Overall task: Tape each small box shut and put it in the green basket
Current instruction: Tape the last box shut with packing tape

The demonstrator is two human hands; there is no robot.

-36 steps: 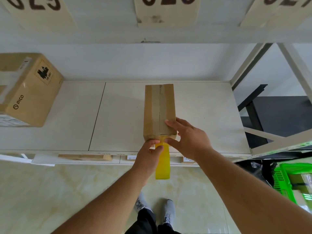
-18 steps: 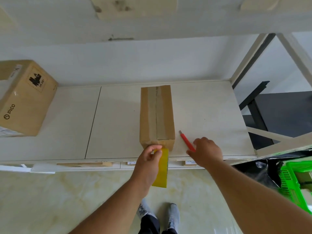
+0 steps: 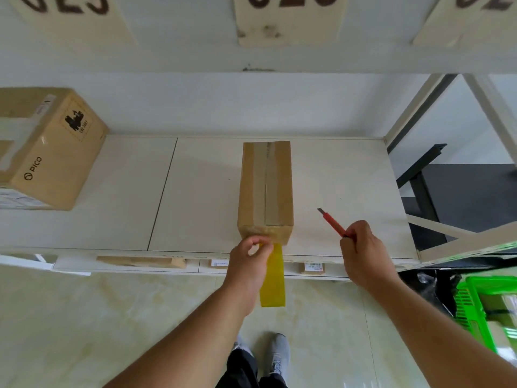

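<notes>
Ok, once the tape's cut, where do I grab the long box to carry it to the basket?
Take the long box across its narrow width near the middle, coming down from above with thumb on one long side and fingers on the other. It lies flat on the shelf, lengthwise away from you, with both long sides free. The near end is poorer: the left hand and hanging yellow tape are there.

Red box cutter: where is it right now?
Head view: the red box cutter is held in the right hand, right of the long cardboard box, blade pointing up-left above the white shelf.
</notes>
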